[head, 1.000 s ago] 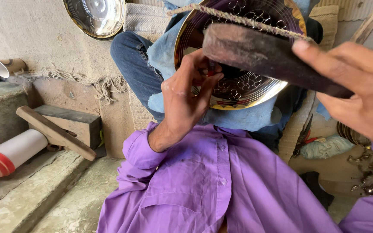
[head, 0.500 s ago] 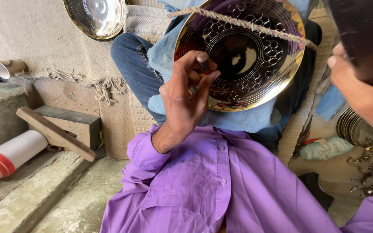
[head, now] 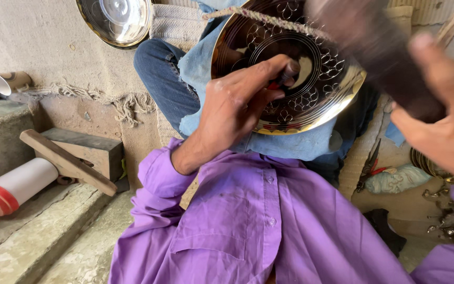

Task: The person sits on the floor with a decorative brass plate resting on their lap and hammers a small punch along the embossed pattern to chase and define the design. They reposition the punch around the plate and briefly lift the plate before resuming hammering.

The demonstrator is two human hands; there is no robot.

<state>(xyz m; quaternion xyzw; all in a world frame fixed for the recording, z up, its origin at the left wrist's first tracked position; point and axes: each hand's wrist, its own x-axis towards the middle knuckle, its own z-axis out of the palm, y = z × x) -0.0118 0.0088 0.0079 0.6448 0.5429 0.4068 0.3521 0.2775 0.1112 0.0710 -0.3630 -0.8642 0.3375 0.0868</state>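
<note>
Fingers (head: 282, 71) of the left hand (head: 237, 105) pinch a small punch against the round engraved brass plate (head: 290, 63) propped on the lap; right hand (head: 442, 126) grips a blurred dark mallet (head: 374, 47) above it. Much patterning done, rim band plain.

The dark wooden mallet (head: 379, 58) has swung back down across the engraved metal plate (head: 311, 79), blurred; right hand (head: 442, 121) is back in view gripping it; left hand (head: 237, 105) has shifted slightly on the punch (head: 289, 69).
</note>
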